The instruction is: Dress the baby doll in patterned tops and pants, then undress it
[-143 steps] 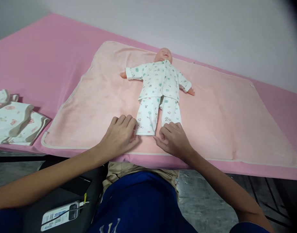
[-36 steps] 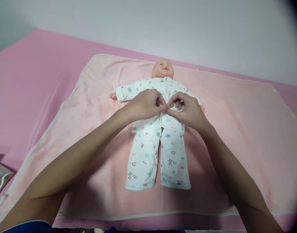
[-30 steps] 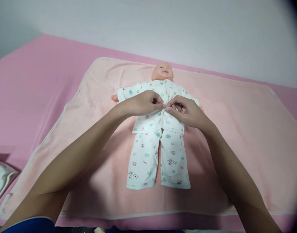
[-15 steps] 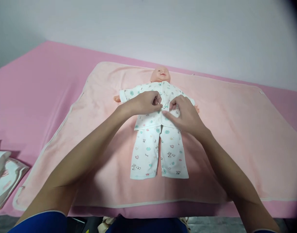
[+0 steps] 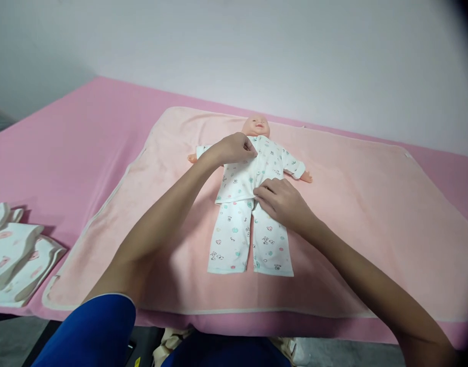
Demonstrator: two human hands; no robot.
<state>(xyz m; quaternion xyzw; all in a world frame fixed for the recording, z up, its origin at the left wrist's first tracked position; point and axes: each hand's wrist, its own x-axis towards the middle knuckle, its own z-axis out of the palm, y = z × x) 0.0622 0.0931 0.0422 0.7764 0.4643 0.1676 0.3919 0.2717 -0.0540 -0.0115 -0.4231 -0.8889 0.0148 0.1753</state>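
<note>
A baby doll [image 5: 255, 126] lies on its back, head away from me and arms spread. It wears a white printed baby shirt [image 5: 237, 178] with a front opening and matching trousers [image 5: 229, 239]. My left hand [image 5: 239, 148] is closed in a pinch on the shirt's front edge at the chest. Lower down, my right hand [image 5: 281, 200] pinches the shirt's hem near the middle, just above the trousers. The fingertips of both hands are partly hidden.
Under the doll a peach blanket [image 5: 356, 229] with a pale border is spread over a pink padded table [image 5: 84, 132]. Folded white printed baby clothes [image 5: 20, 260] lie at the near left. A pale wall [image 5: 275, 61] stands behind the table.
My hands have moved apart along the shirt front: the left one up toward the chest, the right one down to the hem. The view has shifted slightly too.
</note>
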